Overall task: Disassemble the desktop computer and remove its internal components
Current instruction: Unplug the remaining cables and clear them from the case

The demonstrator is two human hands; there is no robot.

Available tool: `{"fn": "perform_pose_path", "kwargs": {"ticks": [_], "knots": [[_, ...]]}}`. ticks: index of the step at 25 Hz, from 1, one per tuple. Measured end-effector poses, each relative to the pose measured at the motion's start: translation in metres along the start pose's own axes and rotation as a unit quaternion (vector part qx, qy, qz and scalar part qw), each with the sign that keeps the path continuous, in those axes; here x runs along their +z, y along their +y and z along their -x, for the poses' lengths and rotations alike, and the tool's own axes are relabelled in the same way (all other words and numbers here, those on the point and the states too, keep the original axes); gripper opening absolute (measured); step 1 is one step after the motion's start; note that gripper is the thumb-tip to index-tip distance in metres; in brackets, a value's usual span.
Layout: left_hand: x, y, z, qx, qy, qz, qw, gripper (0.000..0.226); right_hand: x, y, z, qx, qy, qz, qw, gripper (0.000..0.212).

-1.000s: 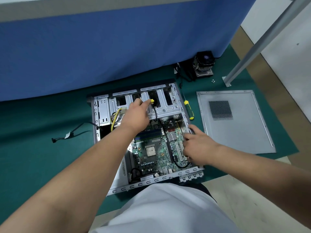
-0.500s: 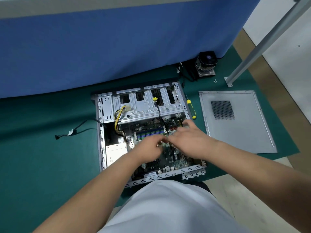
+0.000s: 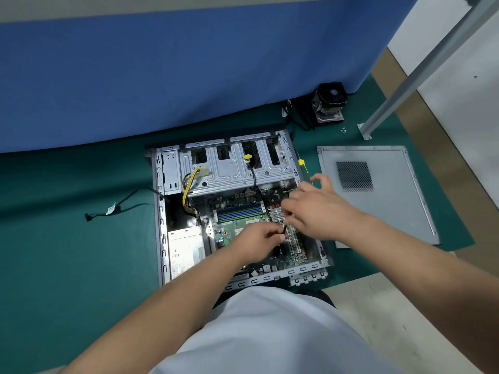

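The open desktop case [image 3: 162,238] lies flat on a green mat, its motherboard [image 3: 229,228] exposed. A black cable [image 3: 255,184] runs from a yellow connector [image 3: 247,157] on the drive cage [image 3: 232,174] down across the board. My left hand [image 3: 256,241] pinches the lower end of that cable over the board's middle. My right hand [image 3: 316,209] hovers just right of it with curled fingers by the small heatsink; what its fingertips hold is hidden. The RAM sticks [image 3: 240,210] and the power supply [image 3: 185,249] sit inside.
The removed side panel [image 3: 383,211] lies right of the case, a yellow-handled screwdriver [image 3: 302,164] between them. A CPU cooler [image 3: 329,103] and small screws [image 3: 343,130] lie at the back right by a metal leg [image 3: 421,76]. A loose cable [image 3: 118,209] lies left. A blue partition [image 3: 189,76] stands behind.
My left hand left the yellow connector on the drive cage and came down to the board's middle, now pinching the black cable. My right hand moved from the case's right wall inward.
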State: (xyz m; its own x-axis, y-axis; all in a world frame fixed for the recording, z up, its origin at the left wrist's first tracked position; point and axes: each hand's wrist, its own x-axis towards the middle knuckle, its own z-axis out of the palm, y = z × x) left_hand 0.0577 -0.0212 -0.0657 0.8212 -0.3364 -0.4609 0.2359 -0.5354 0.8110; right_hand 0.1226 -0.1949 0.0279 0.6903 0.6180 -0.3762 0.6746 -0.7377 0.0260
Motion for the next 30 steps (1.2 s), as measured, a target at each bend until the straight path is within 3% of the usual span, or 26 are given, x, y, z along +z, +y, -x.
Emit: {"fn": "perform_pose_path", "kwargs": {"ticks": [3, 7, 13, 17, 23, 27, 30], "knots": [[0.015, -0.010, -0.003, -0.012, -0.031, -0.027, 0.999, 0.023, 0.009, -0.008, 0.003, 0.008, -0.060, 0.016, 0.998, 0.020], [0.019, -0.021, -0.016, -0.084, -0.045, 0.005, 0.995, 0.042, 0.011, -0.011, 0.002, 0.037, -0.037, 0.058, 0.997, 0.015], [0.030, -0.026, -0.039, -0.171, -0.066, 0.143, 0.972, 0.057, 0.008, -0.011, 0.005, 0.069, 0.038, 0.058, 0.995, 0.018], [0.038, -0.021, -0.052, -0.213, -0.049, 0.323, 0.921, 0.058, 0.010, -0.011, 0.005, 0.066, 0.055, 0.033, 0.996, 0.021], [0.047, -0.019, -0.051, -0.198, -0.023, 0.348, 0.916, 0.057, 0.007, -0.007, 0.004, 0.078, 0.076, -0.011, 0.994, 0.022], [0.039, -0.023, -0.043, -0.137, -0.019, 0.240, 0.961, 0.071, -0.002, -0.004, 0.002, 0.094, 0.092, -0.047, 0.990, 0.022], [0.036, -0.008, -0.044, -0.089, 0.016, 0.233, 0.968, 0.051, -0.012, -0.002, -0.001, 0.102, 0.097, -0.074, 0.987, 0.021]]}}
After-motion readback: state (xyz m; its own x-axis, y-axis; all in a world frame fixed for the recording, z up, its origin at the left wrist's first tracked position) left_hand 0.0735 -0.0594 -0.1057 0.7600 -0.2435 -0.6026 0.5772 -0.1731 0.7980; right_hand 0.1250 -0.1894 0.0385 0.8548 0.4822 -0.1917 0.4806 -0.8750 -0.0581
